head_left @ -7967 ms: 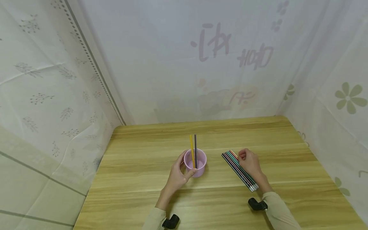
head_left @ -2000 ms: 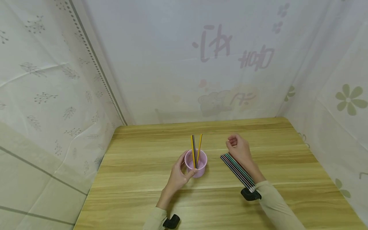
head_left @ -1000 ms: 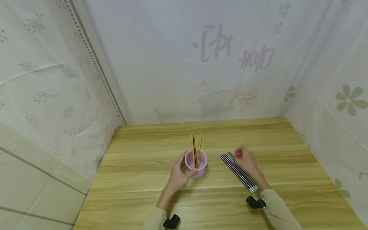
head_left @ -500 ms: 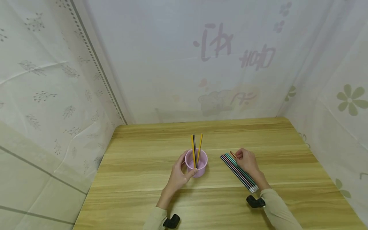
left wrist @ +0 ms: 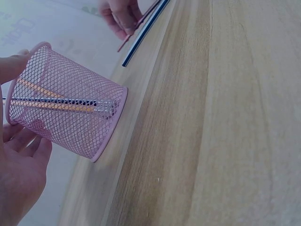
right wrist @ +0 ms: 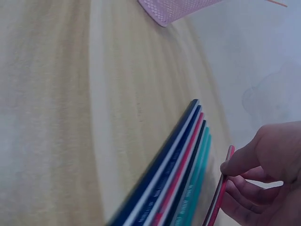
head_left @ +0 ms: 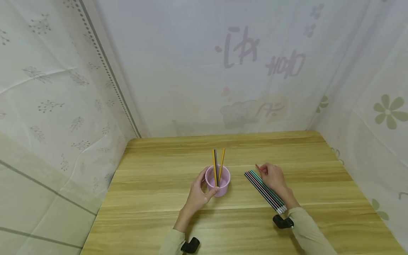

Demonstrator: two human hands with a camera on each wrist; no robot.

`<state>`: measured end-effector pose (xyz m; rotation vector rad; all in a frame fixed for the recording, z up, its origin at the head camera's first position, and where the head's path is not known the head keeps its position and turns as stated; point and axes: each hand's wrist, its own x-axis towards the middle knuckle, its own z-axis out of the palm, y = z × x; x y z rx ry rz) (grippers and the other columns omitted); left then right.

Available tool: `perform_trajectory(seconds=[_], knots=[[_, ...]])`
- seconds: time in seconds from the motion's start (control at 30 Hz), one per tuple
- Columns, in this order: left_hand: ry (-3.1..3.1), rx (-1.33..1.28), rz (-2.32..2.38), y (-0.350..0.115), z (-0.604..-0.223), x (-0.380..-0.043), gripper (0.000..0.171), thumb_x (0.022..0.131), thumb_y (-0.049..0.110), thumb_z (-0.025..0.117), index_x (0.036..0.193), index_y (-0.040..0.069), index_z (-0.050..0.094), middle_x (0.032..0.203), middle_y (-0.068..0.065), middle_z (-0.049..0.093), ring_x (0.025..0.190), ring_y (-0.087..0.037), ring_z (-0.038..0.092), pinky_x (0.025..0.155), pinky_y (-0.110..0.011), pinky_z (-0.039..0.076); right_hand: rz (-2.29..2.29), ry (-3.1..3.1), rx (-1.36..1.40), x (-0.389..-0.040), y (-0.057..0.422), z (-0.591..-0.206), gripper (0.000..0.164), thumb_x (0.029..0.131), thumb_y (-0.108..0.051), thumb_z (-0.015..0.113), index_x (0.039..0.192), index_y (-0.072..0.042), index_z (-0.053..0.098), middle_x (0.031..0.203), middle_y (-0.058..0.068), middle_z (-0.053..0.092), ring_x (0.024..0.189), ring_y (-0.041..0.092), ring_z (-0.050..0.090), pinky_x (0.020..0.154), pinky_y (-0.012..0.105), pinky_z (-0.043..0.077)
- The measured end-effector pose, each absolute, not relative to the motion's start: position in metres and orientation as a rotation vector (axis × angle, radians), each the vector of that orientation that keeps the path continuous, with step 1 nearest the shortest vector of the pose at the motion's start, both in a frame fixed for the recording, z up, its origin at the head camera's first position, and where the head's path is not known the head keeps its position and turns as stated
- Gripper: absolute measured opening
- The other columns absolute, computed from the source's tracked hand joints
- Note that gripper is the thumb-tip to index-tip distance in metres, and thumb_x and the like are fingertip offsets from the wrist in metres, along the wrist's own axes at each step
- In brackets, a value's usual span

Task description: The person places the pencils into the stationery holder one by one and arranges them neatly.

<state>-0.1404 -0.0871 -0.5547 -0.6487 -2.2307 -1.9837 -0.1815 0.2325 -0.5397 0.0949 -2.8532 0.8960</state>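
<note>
A pink mesh pencil cup [head_left: 222, 191] stands on the table, with my left hand [head_left: 196, 196] holding it by the near left side, thumb near the rim. Inside lean a few yellow and dark pencils [left wrist: 75, 102], their metal-capped ends down. To the right of the cup, several striped pencils [head_left: 264, 191] in black, red and green lie side by side in a slanting row. My right hand [head_left: 275, 177], at the far end of that row, pinches a red pencil [right wrist: 218, 195] between thumb and fingers. The red pencil's tip is raised, and its rear end is hidden in the head view.
The wooden table [head_left: 153, 170] extends around the cup and the pencil row. Printed cloth [head_left: 178, 88] hangs behind and at both sides. Black camera mounts [head_left: 190, 245] sit at both wrists.
Since the oldest frame, another yellow pencil has come into the cup. The right hand has returned to the row and tilted the red pencil up from its right edge. The left hand keeps its place.
</note>
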Motion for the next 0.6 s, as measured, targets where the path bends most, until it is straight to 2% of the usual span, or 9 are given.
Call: perform_trajectory(seconds=[0.3,0.6], knots=[[-2.232,-0.65,-1.98,-0.087,-0.556,-0.141,0.084,0.084,0.006,0.082,0.153,-0.001,0.036,0.15,-0.026,0.047,0.136,-0.043,0.051,0.117,-0.049,0.044,0.928,-2.751,0.149,-0.187,0.227,-0.52,0.012,0.086,0.005,0.065,0.097,0.009,0.068,0.082,0.016,0.068,0.074,0.027,0.064,0.065,0.041,0.058],[-2.24,-0.62,-1.991,-0.085,-0.553,-0.14,0.084,0.081,-0.003,0.081,0.152,-0.007,0.035,0.149,-0.03,0.046,0.136,-0.047,0.049,0.117,-0.056,0.041,0.933,-2.68,0.196,-0.184,0.212,-0.499,0.015,0.088,0.005,0.06,0.102,0.009,0.066,0.087,0.019,0.068,0.078,0.029,0.066,0.068,0.042,0.06]])
